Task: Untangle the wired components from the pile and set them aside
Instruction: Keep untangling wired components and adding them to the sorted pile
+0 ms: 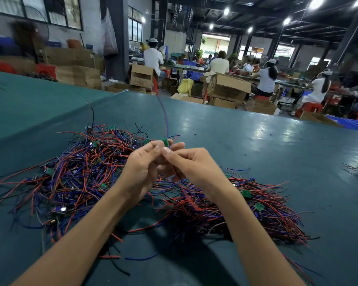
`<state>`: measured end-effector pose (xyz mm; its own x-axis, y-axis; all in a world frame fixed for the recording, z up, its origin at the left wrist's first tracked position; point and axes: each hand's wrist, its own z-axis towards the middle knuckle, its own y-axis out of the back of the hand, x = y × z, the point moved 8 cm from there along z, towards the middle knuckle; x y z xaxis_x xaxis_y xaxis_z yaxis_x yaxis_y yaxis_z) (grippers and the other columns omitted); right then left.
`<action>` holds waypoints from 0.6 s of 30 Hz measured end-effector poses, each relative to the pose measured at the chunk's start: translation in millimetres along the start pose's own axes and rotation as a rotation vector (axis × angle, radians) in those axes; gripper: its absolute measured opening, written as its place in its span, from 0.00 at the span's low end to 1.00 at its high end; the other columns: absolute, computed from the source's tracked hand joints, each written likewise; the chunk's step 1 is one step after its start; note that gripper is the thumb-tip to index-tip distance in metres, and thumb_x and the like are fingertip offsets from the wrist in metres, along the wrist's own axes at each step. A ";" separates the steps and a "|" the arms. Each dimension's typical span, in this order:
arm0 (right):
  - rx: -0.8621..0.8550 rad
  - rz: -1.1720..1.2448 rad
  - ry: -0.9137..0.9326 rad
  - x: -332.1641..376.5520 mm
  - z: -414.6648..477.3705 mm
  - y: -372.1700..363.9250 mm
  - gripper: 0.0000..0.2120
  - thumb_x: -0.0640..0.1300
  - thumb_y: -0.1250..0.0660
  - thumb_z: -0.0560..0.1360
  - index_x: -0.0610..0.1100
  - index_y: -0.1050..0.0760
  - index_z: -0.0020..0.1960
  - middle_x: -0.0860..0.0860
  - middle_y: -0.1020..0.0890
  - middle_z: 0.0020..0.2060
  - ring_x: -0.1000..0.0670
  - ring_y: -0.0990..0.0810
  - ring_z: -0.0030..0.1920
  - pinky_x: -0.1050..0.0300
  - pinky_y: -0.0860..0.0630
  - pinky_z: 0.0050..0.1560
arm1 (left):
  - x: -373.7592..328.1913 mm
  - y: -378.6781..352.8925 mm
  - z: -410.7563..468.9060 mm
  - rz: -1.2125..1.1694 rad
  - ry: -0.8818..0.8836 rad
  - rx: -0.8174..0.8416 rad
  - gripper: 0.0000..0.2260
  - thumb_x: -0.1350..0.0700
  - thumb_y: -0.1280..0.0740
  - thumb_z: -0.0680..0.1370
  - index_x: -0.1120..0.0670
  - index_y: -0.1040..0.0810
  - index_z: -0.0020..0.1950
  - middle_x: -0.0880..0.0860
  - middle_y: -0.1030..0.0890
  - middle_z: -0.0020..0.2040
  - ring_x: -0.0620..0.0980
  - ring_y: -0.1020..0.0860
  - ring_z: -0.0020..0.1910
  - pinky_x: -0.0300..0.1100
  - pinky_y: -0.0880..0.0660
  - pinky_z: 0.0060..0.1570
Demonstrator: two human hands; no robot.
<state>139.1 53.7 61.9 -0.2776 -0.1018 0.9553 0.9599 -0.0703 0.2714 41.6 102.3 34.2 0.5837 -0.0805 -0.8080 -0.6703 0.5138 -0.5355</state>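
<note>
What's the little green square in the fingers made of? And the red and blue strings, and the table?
The green square looks like a circuit board, probably fibreglass with a green coat. The strings seem to be wires in soft plastic skin, since they bend and curl. The table looks covered in smooth vinyl or rubber; lights reflect on it.

Bright overhead lamps — glare on table, edges warped, bg blurry.
</note>
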 end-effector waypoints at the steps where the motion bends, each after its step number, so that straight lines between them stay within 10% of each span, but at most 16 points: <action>1: 0.014 0.076 -0.012 -2.0 0.1 -4.2 0.17 0.46 0.32 0.81 0.30 0.17 0.49 0.40 0.15 0.39 0.49 0.18 0.35 0.59 0.21 0.37 | 3.1 -0.8 -0.6 -0.019 0.021 0.000 0.13 0.53 0.36 0.79 0.60 0.25 0.59 0.62 0.17 0.59 0.56 0.21 0.50 0.48 0.24 0.43; 18: 0.505 -0.303 -0.207 -19.3 -21.7 -37.0 0.17 0.47 0.37 0.84 0.33 0.18 0.50 0.45 0.14 0.37 0.49 0.15 0.35 0.55 0.18 0.42 | 15.5 51.4 5.2 -0.432 0.126 -0.390 0.04 0.58 0.34 0.80 0.58 0.22 0.52 0.53 0.15 0.43 0.46 0.16 0.43 0.36 0.21 0.34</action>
<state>108.0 36.8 30.9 -0.5758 0.0473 0.8162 0.7538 0.4172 0.5076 18.6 131.9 -4.6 0.7983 -0.3253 -0.5069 -0.5169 0.0620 -0.8538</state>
